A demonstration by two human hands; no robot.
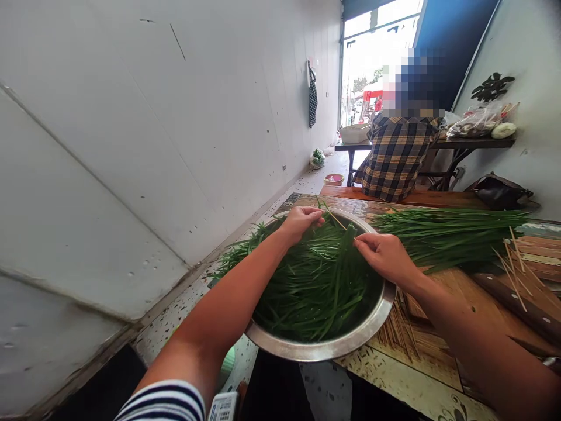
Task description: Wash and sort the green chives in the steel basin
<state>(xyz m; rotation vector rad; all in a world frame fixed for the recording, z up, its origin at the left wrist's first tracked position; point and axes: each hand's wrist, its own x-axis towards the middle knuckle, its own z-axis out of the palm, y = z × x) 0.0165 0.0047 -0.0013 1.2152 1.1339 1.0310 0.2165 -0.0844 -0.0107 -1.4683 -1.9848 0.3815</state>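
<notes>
Over a steel basin (322, 351) full of long green garlic chives (307, 280), both my hands work close together. My right hand (383, 254) is closed in a pinch on a thin wooden skewer (336, 218), which slants up to the left. Just beside those fingertips stands a bunched tip of chives. My left hand (303, 223) is also closed, thumb and fingers pinched near the skewer's far end. A few green blades show at its fingertips, and what exactly it grips is partly hidden.
To the right, a pile of chives (447, 234) lies by a cutting board (451, 292), a brown-handled knife (517, 304) and loose skewers (397, 330). Ahead, a person in a plaid shirt (394, 155) sits on a bench, facing away. A white wall (131, 146) runs along the left.
</notes>
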